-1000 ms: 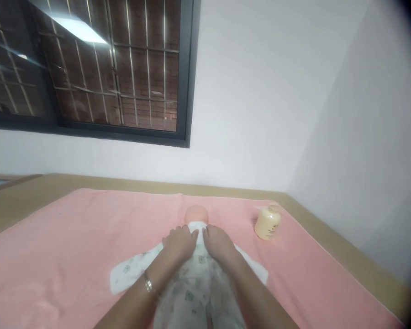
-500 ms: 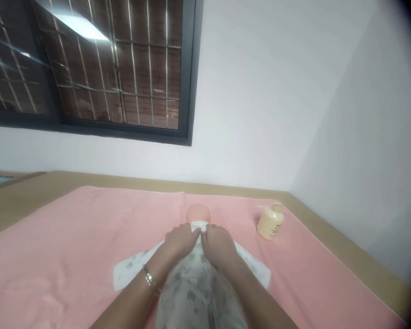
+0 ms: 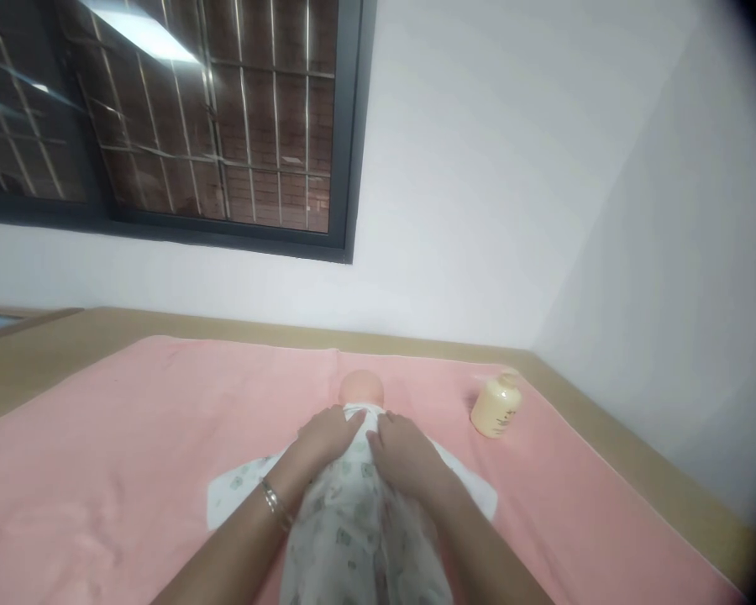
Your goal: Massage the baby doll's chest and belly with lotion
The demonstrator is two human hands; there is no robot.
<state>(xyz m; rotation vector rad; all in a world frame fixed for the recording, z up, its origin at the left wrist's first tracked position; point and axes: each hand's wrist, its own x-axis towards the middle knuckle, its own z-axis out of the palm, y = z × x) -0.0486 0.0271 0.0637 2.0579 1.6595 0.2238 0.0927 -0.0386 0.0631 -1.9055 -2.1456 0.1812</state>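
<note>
A baby doll lies on a pink towel [image 3: 132,437], its bald head [image 3: 361,388] pointing away from me. A white printed garment [image 3: 353,538] covers its body, with sleeves spread to both sides. My left hand [image 3: 328,435] rests flat on the doll's chest just below the neck, fingers stretched out. My right hand [image 3: 406,454] lies beside it on the cloth, fingers also extended. A thin bracelet [image 3: 272,502] circles my left wrist. Neither hand holds anything.
A pale yellow pump bottle [image 3: 495,406] stands on the towel to the right of the doll. The towel covers a tan surface [image 3: 611,445] set into a white wall corner. A dark-framed barred window [image 3: 227,126] is above left.
Both hands went from pinching the garment at the doll's neck to lying flat on its chest, fingers extended. The view shifted slightly.
</note>
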